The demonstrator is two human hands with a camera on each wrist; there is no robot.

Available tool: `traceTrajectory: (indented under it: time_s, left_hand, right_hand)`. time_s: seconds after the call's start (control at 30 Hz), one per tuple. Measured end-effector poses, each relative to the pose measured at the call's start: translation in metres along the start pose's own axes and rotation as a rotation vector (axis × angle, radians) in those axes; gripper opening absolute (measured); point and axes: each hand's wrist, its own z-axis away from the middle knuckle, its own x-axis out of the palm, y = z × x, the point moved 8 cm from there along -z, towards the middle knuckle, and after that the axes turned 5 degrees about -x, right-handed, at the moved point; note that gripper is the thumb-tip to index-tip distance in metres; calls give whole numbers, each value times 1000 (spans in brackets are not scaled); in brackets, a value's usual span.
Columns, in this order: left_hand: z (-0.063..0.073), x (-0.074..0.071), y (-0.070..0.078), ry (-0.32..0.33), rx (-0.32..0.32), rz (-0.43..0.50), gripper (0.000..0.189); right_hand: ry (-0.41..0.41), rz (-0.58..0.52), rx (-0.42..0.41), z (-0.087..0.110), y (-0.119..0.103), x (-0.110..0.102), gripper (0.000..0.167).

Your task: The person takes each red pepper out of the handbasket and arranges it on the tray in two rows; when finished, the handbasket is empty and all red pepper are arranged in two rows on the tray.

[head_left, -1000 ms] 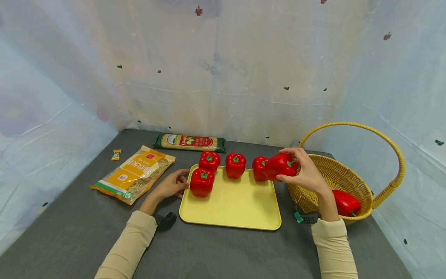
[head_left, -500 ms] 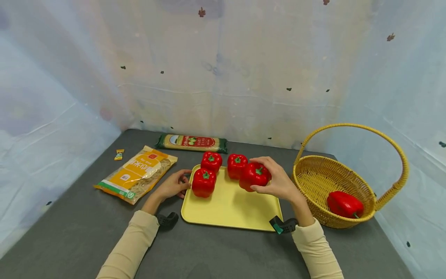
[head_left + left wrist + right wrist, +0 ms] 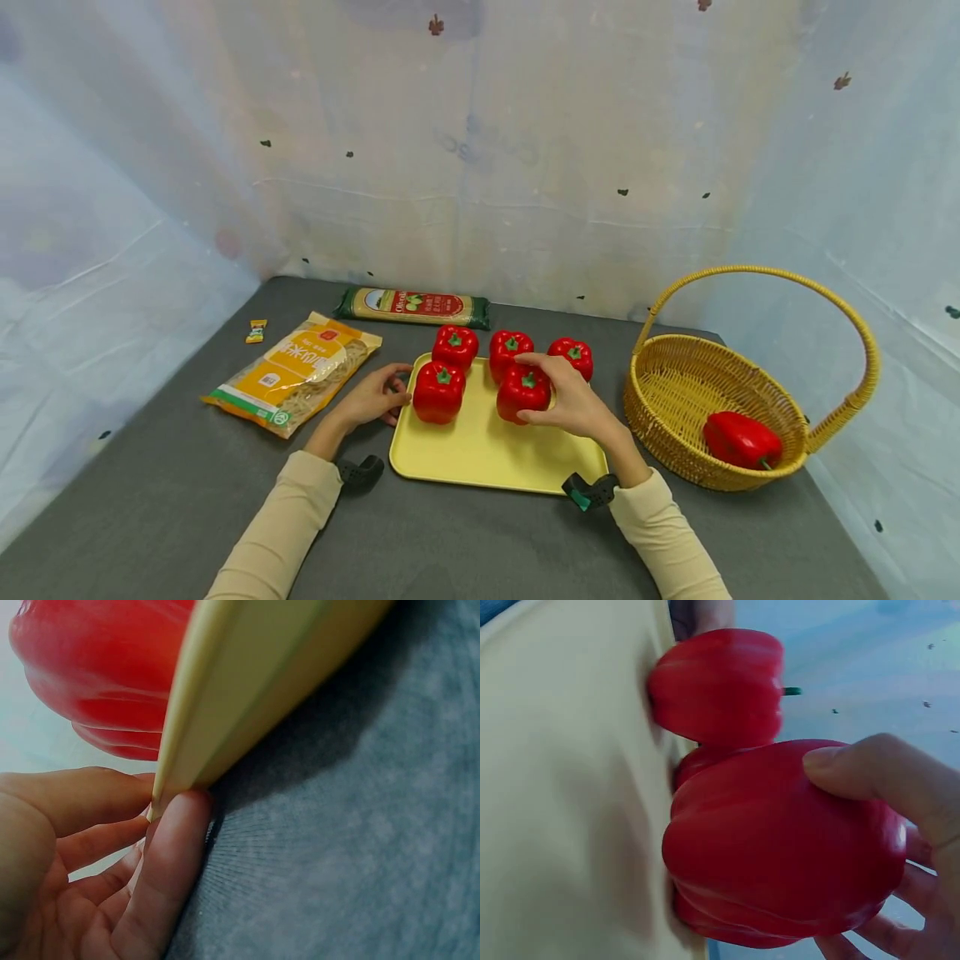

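Note:
My right hand grips a red bell pepper from its right side, over the middle of the yellow tray. The right wrist view shows this pepper close to the tray surface, thumb on one side and fingers on the other; whether it touches the tray is unclear. Several more bell peppers stand along the tray's far and left sides, one nearest my left hand being the front-left pepper. In the left wrist view, thumb and finger pinch the tray's rim.
A wicker basket with a tall handle stands right of the tray, one bell pepper lying in it. Left lie a noodle bag and a small wrapped packet. Behind the tray is a long pasta pack.
My right hand has carried the bell pepper leftward from beside the basket, over the tray, and lowered it. The far-right pepper shows again behind it. My left hand stays at the tray edge.

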Motion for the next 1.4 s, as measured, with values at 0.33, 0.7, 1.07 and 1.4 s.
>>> traceTrajectory:
  time_s: [0.33,0.7,1.07,1.4]
  left_hand:
    - [-1,0,0,1,3,-1,50]
    - [-1,0,1,-4,11,-4,51]
    - [0,0,0,-3,6,2,51]
    - [-1,0,0,-2,1,3,52]
  right_hand:
    - [24,0,43,-2,6,11,71]
    - [17,26,75,-1,11,18,65]
    - [3,11,75,-2,11,19,65]
    - [-16,3,66,-1,11,22,74]
